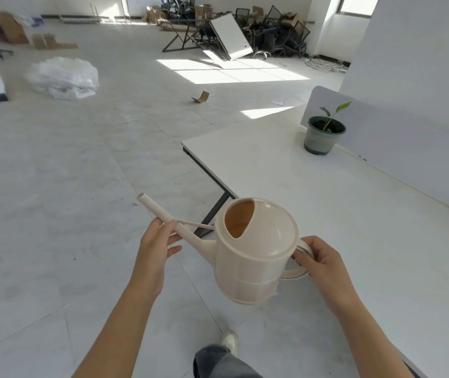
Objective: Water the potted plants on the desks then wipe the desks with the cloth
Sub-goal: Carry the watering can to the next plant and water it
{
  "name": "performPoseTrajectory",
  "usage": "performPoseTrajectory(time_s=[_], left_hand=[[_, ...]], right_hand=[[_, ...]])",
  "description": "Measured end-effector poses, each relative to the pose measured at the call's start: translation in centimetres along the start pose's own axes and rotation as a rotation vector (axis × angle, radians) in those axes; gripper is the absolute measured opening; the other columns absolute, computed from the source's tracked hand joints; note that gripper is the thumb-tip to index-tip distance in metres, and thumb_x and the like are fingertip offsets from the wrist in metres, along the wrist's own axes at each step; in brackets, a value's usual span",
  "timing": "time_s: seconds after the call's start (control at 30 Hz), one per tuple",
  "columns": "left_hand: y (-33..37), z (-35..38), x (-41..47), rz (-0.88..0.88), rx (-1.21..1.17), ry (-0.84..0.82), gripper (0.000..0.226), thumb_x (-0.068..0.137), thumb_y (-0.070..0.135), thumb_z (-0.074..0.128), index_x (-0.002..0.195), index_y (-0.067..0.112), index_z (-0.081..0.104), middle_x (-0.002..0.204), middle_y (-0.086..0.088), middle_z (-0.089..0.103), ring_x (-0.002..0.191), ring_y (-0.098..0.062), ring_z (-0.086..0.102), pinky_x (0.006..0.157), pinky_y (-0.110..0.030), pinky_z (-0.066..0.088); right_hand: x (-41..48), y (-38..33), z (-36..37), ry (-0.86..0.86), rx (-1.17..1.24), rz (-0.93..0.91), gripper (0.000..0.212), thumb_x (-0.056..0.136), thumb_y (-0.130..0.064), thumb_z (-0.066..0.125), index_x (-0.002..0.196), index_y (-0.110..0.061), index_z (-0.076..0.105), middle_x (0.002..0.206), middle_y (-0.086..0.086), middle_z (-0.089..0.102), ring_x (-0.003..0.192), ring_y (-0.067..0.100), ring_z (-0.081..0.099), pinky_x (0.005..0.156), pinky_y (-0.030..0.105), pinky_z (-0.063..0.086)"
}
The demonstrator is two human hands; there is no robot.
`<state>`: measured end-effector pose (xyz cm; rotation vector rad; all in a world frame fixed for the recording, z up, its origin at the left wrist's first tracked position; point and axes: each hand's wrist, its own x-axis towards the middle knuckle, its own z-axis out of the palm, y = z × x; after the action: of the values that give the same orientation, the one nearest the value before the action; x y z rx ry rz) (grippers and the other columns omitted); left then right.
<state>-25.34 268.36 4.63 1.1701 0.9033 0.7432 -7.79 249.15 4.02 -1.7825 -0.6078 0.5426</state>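
Pale tiled floor point(67, 165), sunlit patch point(231, 70), stacked chairs point(275, 36), white wall point(419, 50)

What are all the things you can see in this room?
watering can: one, cream, held in the air near the desk's corner
desk: one, white, on the right
potted plant: one, green in a dark pot, at the desk's far end
plastic wrap pile: one, clear, floor at far left
cardboard scrap: one, brown, mid floor
chairs and boxes: a heap, dark and brown, at the back
left hand: one, on the spout
right hand: one, on the handle
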Motion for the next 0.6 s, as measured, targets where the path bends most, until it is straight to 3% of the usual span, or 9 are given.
performPoseTrajectory(time_s=[0.1, 0.2, 0.33, 0.43, 0.6], left_hand=[[0.5, 1.6, 4.8, 0.012, 0.012, 0.0, 0.018, 0.096, 0.02, 0.041, 0.103, 0.014, 0.056, 0.098, -0.003, 0.062, 0.094, -0.02, 0.059, 0.081, -0.036, 0.047], [1.1, 3.7, 9.9, 0.014, 0.029, 0.005, 0.024, 0.096, 0.021, 0.041, 0.113, 0.011, 0.053, 0.103, -0.005, 0.062, 0.098, -0.022, 0.058, 0.083, -0.037, 0.046], [1.6, 7.1, 15.4, 0.012, 0.006, -0.015, 0.015, 0.096, 0.02, 0.041, 0.096, 0.018, 0.056, 0.093, -0.001, 0.06, 0.093, -0.02, 0.058, 0.076, -0.033, 0.046], [1.6, 9.9, 18.9, -0.006, -0.01, -0.056, 0.016, 0.096, 0.02, 0.041, 0.093, 0.019, 0.057, 0.09, 0.001, 0.059, 0.09, -0.017, 0.058, 0.08, -0.034, 0.045], [1.0, 15.3, 24.4, -0.016, -0.064, -0.181, 0.025, 0.094, 0.017, 0.043, 0.114, 0.015, 0.056, 0.102, 0.002, 0.059, 0.096, -0.016, 0.054, 0.078, -0.029, 0.043]], right_hand=[[4.8, 0.0, 0.2, -0.017, 0.021, -0.008, 0.012, 0.085, -0.004, 0.057, 0.076, -0.011, 0.059, 0.07, 0.008, 0.054, 0.065, 0.018, 0.045, 0.059, 0.027, 0.034], [9.5, -0.1, 0.3, -0.023, 0.065, -0.002, 0.018, 0.084, 0.0, 0.056, 0.073, -0.014, 0.06, 0.066, 0.0, 0.057, 0.058, 0.008, 0.048, 0.056, 0.018, 0.038], [14.8, 0.0, -0.3, -0.012, 0.099, 0.007, 0.025, 0.084, 0.004, 0.055, 0.08, -0.019, 0.063, 0.062, -0.017, 0.064, 0.059, -0.001, 0.053, 0.06, 0.012, 0.041], [17.6, 0.1, -1.1, 0.044, 0.105, 0.039, 0.025, 0.084, 0.005, 0.055, 0.08, -0.019, 0.063, 0.06, -0.019, 0.064, 0.057, -0.004, 0.052, 0.057, 0.005, 0.039], [21.5, 0.8, -2.5, 0.2, 0.09, 0.111, 0.023, 0.083, 0.003, 0.056, 0.073, -0.016, 0.062, 0.057, -0.014, 0.058, 0.065, 0.011, 0.048, 0.069, 0.026, 0.038]])
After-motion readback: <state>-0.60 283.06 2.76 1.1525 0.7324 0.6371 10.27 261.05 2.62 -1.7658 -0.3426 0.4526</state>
